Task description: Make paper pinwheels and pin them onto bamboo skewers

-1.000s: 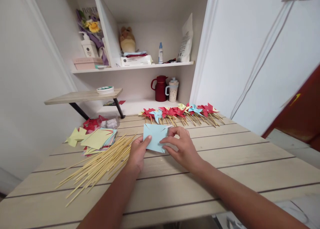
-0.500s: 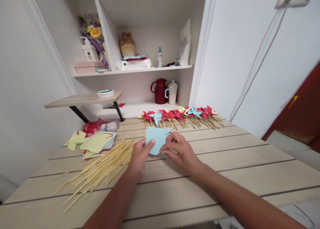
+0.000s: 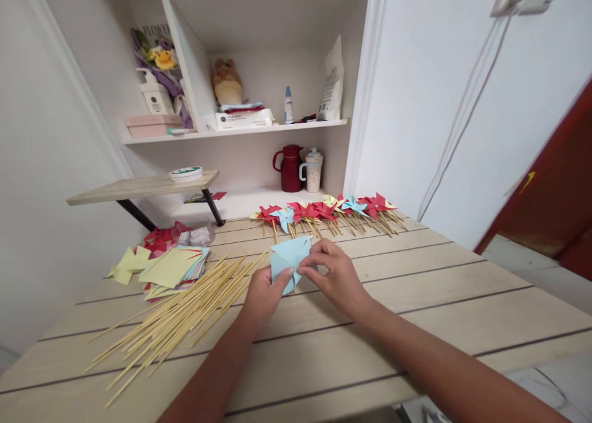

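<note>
Above the middle of the table I hold a light blue paper square with slits cut in from its corners. My left hand pinches its lower left part, thumb on top. At its right side my right hand grips a corner flap between thumb and fingertips, bent in toward the middle. Beyond my hands lies a row of finished paper pinwheels in red, blue and yellow on sticks. Left of my left hand is a spread of thin bamboo sticks.
A stack of coloured paper squares, a yellow cut paper piece and red paper pieces lie at the left. Behind them stands a small raised shelf. A red jug and a cup stand at the back.
My right hand has brought a corner of the blue paper inward, and the paper has turned a little. The whole view has shifted slightly.
</note>
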The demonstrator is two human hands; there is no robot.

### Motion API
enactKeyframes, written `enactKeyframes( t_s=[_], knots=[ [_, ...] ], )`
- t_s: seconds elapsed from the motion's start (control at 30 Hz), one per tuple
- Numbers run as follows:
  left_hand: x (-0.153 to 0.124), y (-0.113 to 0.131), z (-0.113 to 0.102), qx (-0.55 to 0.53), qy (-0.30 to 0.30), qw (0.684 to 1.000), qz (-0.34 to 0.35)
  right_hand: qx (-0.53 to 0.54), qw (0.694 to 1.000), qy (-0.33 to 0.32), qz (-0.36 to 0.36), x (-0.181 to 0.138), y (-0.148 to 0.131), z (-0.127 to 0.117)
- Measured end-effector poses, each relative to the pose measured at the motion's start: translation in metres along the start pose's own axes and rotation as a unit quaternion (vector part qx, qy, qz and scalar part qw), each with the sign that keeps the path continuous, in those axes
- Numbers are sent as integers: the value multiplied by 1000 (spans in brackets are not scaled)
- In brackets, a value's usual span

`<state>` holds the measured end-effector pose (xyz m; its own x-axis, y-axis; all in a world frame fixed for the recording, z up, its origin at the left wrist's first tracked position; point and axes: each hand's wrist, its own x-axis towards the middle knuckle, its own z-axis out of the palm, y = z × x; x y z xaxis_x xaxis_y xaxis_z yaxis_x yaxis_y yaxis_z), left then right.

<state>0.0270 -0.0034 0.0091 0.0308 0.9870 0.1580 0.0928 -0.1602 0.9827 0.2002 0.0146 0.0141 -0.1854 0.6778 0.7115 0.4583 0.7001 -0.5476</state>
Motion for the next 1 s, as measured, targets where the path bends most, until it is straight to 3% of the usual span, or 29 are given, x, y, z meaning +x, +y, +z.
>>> enactKeyframes(
  t_s=[0.3,0.5,0.73,1.0],
  knots=[
    [-4,3,1,-4,-55,998,5,-55,998,2,-10,0,1,-2],
    [0,-1,1,72,-33,997,24,-86,996,8,-16,0,0,-3],
    [0,0,3,70,-35,996,41,-70,997,13,-21,0,1,-4],
    [-1,4,0,174,-51,975,128,-103,993,-33,-49,3,1,-13]
  ],
)
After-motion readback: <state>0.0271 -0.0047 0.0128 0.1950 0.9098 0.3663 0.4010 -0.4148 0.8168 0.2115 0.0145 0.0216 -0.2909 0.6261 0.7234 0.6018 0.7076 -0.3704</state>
